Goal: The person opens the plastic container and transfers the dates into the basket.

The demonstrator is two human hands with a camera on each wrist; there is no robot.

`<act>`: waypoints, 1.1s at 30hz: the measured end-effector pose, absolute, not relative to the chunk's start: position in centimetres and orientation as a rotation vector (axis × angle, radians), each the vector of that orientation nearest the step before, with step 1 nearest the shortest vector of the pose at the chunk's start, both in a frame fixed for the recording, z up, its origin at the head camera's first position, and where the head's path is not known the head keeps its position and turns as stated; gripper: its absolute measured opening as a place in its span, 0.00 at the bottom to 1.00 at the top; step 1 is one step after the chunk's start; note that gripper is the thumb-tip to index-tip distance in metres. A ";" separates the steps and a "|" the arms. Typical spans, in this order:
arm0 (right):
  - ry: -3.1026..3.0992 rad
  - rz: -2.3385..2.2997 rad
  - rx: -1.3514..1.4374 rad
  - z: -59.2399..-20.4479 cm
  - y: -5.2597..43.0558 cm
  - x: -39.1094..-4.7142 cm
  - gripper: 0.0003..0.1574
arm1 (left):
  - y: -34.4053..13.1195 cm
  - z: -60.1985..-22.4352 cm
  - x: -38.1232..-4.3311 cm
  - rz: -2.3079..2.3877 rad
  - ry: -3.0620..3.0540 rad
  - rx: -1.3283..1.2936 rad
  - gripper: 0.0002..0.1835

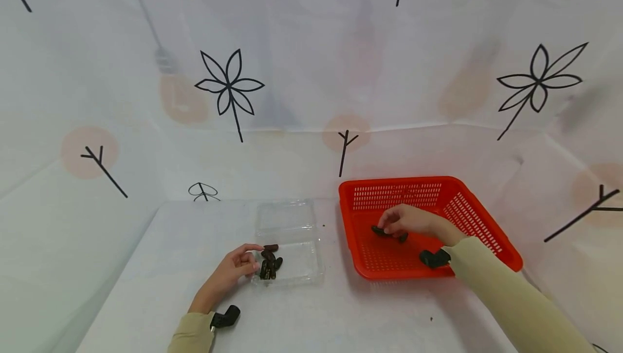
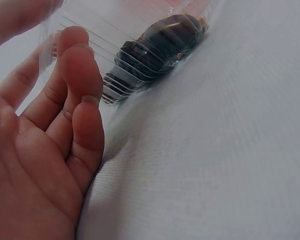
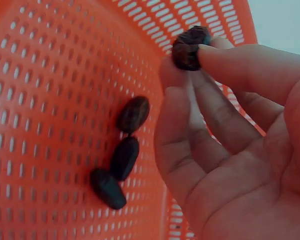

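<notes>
At the left wall of a clear plastic container (image 1: 297,261) is my left hand (image 1: 236,264), its bent fingers gripping the edge. Several dark brown dates (image 1: 269,258) lie bunched in the container's left part, just by those fingertips; the left wrist view shows dates (image 2: 160,45) through the ribbed plastic. Over the red basket (image 1: 362,266), my right hand (image 1: 409,220) pinches a wrinkled date (image 3: 190,48) between thumb and fingertips. Below it, three more dates (image 3: 125,157) lie in a row on the perforated basket floor, partly hidden by the hand in the head view.
The container's clear lid (image 1: 285,217) lies folded back behind it on the white table (image 1: 340,315). Behind the table hangs a white sheet (image 1: 302,99) printed with flowers and twigs. Black straps with small cameras are on both wrists. The basket's raised rim surrounds the right hand.
</notes>
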State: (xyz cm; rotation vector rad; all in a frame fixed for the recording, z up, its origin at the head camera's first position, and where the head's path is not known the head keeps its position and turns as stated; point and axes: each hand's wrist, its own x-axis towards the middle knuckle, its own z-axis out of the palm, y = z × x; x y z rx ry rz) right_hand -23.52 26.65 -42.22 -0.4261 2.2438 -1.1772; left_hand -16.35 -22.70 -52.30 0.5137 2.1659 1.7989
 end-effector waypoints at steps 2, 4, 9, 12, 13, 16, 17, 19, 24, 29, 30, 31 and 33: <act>2.244 -1.150 -0.417 -42.6 26.9 -23.7 0.09 | -22.7 -52.3 -16.4 1.799 2.172 0.519 0.25; 2.240 -1.131 -0.399 -43.0 27.2 -23.9 0.08 | -22.7 -52.4 -16.4 1.801 2.173 0.525 0.25; 2.241 -1.100 -0.382 -43.9 27.7 -24.3 0.08 | -22.8 -52.4 -16.4 1.792 2.180 0.526 0.24; 2.259 -1.066 -0.371 -44.4 27.9 -24.3 0.09 | -22.8 -52.4 -16.4 1.787 2.186 0.517 0.24; 2.264 -1.054 -0.366 -44.5 28.0 -24.3 0.08 | -22.8 -52.4 -16.4 1.787 2.187 0.514 0.24; 2.273 -1.039 -0.353 -44.9 28.1 -24.3 0.09 | -22.7 -52.5 -16.5 1.798 2.179 0.493 0.25; 2.273 -1.042 -0.350 -45.0 28.2 -24.3 0.09 | -22.7 -52.6 -16.5 1.799 2.176 0.488 0.24; 2.272 -1.054 -0.339 -45.1 28.3 -24.3 0.09 | -22.7 -52.6 -16.5 1.804 2.171 0.482 0.25; 2.287 -1.066 -0.342 -45.1 28.4 -24.3 0.10 | -22.7 -52.6 -16.5 1.795 2.183 0.512 0.24; 2.308 -1.069 -0.342 -44.6 28.1 -24.3 0.13 | -22.7 -52.8 -16.5 1.785 2.196 0.527 0.24; 2.313 -1.068 -0.343 -44.4 28.0 -24.3 0.14 | -22.8 -52.8 -16.5 1.786 2.196 0.527 0.24; 2.319 -1.069 -0.343 -44.2 27.9 -24.3 0.14 | -22.8 -52.8 -16.6 1.785 2.195 0.525 0.25; 2.321 -1.082 -0.355 -43.7 27.6 -24.2 0.15 | -22.8 -52.9 -16.6 1.784 2.193 0.524 0.25</act>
